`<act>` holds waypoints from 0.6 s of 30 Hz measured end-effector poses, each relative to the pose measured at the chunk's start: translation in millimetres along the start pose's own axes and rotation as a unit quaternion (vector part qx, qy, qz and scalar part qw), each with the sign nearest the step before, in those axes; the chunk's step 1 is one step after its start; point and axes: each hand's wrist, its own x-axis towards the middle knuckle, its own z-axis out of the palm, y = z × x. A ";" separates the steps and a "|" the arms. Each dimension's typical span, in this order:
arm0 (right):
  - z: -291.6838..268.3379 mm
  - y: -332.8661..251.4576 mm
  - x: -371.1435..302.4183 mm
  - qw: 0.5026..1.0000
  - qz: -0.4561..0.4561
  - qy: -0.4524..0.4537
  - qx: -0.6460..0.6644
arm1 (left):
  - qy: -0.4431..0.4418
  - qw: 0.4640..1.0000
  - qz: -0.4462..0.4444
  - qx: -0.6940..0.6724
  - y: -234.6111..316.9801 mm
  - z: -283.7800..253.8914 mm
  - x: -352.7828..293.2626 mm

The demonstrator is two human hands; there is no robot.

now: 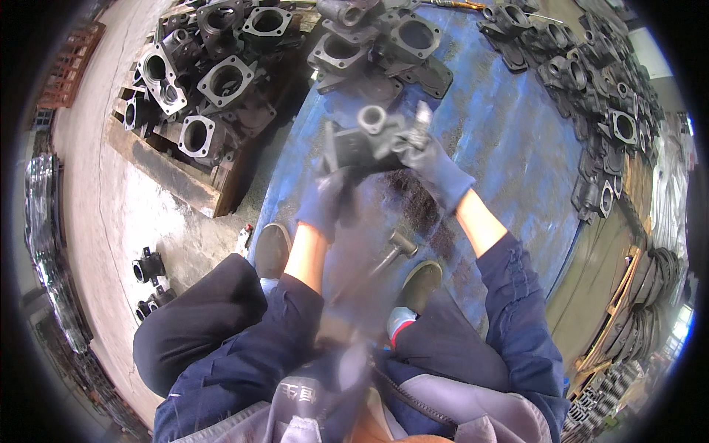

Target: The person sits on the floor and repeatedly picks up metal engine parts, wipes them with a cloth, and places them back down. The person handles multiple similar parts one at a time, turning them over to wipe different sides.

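A workshop floor carries a blue, scuffed panel, with a wooden pallet beyond its left edge. Above the panel's middle, nearer its left edge, a dark flanged casting is raised between two gloved hands. The left hand holds its near left underside, fingers largely hidden; the right hand is closed around its right end. A pale, blurred tip stands up by the right fingers; whether it is a separate thing or part of the glove cannot be told.

The part looks heavy and lopsided, so an even two-handed grip, with fingers clear of the bore and flange edges, would suit it best; turning it slowly should keep it steady.

Under it, dark grit could make for uneven footing if the part were rested there. A hammer lies between the shoes, in the way of any straight lowering toward the body. Castings crowd the panel's far edge and line its right edge; others pack the pallet.
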 end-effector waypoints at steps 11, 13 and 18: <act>99.5 -27.5 80.9 0.731 -0.169 -0.143 -0.646 | 0.307 0.947 -0.054 -0.077 25.1 -45.0 -5.7; 89.9 -16.2 69.6 0.813 -0.182 -0.069 -0.549 | 0.340 0.939 -0.036 -0.031 24.3 -38.9 -15.2; 24.5 -35.6 -32.7 0.902 -0.142 0.169 -0.370 | 0.386 0.912 0.026 0.134 10.8 -18.8 -32.0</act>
